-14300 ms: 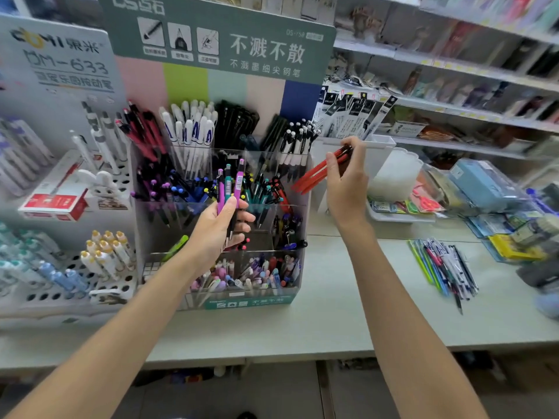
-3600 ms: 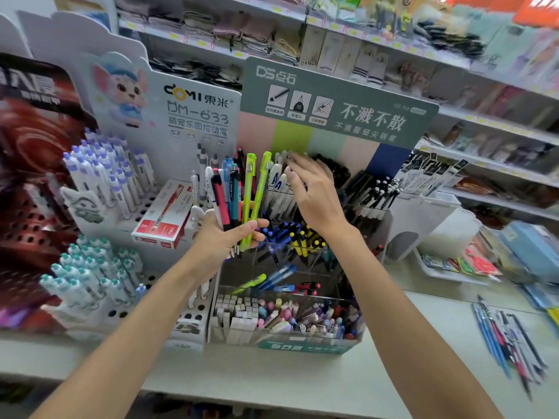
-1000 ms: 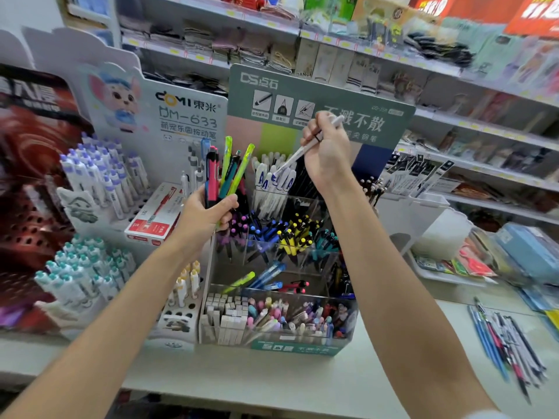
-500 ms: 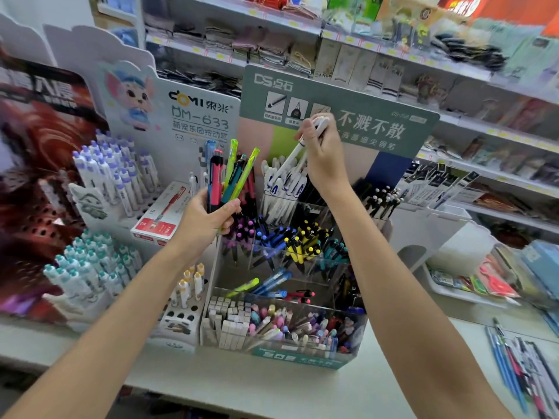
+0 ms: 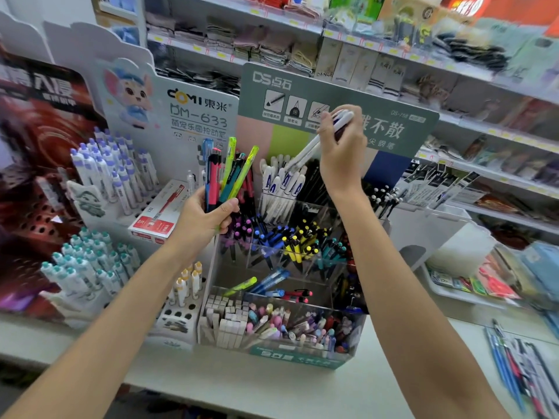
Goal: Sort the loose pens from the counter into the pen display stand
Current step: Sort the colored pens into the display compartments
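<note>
The clear tiered pen display stand (image 5: pixel 281 349) stands on the counter in front of me, its compartments full of coloured pens. My left hand (image 5: pixel 202 220) grips a bunch of pens (image 5: pixel 227 173), pink, blue, teal and lime green, upright just left of the stand's upper tier. My right hand (image 5: pixel 341 152) is raised over the back row and pinches a white pen (image 5: pixel 314 145), tilted, its lower tip among the white pens (image 5: pixel 281 186) in the back compartment. Loose pens (image 5: pixel 520 370) lie on the counter at the far right.
A white display (image 5: pixel 115 182) of purple- and teal-capped pens stands left of the stand, with a red-and-white box (image 5: pixel 157 220) on it. White trays (image 5: pixel 453 267) and packets sit to the right. Shelves of goods fill the wall behind.
My right hand has lifted a white pen and now holds it lower, tip into the back row of white pens. The left hand keeps its bunch in place.
</note>
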Demonstrator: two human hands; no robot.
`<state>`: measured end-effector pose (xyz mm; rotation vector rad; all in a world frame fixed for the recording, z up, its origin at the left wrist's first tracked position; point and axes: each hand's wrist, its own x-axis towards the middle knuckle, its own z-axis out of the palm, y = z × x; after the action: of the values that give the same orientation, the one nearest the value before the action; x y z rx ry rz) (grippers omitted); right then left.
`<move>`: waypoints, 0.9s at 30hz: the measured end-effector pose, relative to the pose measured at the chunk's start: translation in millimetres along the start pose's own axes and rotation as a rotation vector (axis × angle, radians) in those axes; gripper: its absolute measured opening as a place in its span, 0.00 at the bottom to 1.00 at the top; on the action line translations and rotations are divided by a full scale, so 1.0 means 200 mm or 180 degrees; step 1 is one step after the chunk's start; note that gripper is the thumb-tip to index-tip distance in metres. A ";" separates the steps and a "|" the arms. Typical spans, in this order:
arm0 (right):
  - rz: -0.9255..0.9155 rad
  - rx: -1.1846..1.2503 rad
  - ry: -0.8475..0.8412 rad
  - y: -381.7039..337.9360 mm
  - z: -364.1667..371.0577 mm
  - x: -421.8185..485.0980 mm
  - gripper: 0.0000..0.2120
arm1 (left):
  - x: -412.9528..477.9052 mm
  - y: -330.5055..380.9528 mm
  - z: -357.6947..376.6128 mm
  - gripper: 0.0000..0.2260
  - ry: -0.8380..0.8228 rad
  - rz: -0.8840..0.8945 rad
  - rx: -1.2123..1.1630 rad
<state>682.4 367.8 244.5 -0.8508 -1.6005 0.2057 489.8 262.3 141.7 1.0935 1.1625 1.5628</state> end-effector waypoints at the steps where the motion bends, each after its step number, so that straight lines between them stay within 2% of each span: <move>1: 0.0009 -0.0025 -0.0310 0.02 0.03 -0.02 0.04 | 0.00 0.00 0.01 0.07 0.0006 -0.0003 0.0030; 4: -0.0109 -0.0368 -0.0897 0.06 0.10 -0.07 0.07 | 0.00 -0.02 0.03 0.09 0.0029 -0.0052 0.0081; 7: -0.0182 -0.0448 -0.0765 0.06 0.10 -0.07 0.10 | 0.00 -0.03 0.02 0.11 -0.0002 -0.0126 0.0101; 9: -0.0485 -0.0542 -0.0755 0.06 0.10 -0.07 0.15 | 0.00 -0.03 0.02 0.11 -0.0042 -0.0121 0.0120; 11: -0.0746 -0.0728 -0.0979 0.05 0.09 -0.06 0.14 | -0.01 -0.04 0.03 0.12 -0.0059 -0.0120 0.0121; 15: -0.0542 -0.0823 -0.0965 0.08 0.07 -0.03 0.11 | -0.02 -0.05 0.04 0.11 -0.0071 -0.0123 0.0162; 19: -0.0779 -0.1007 -0.1519 0.10 0.09 -0.16 0.07 | -0.03 -0.05 0.06 0.09 -0.0055 -0.0108 0.0127; 21: -0.0702 -0.1042 -0.1354 0.14 0.10 -0.22 0.09 | -0.03 -0.05 0.06 0.09 -0.0062 -0.0139 0.0129; 24: -0.0703 -0.1628 -0.0834 0.18 0.15 -0.28 0.17 | -0.02 -0.04 0.05 0.09 -0.0082 -0.0149 0.0027; 27: -0.0750 -0.1494 -0.0768 0.19 0.18 -0.31 0.18 | -0.02 -0.03 0.02 0.08 -0.0033 -0.0172 -0.0008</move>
<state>663.7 369.4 165.6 -1.0083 -2.0002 -0.2552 495.2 260.0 136.9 1.0590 1.1734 1.5151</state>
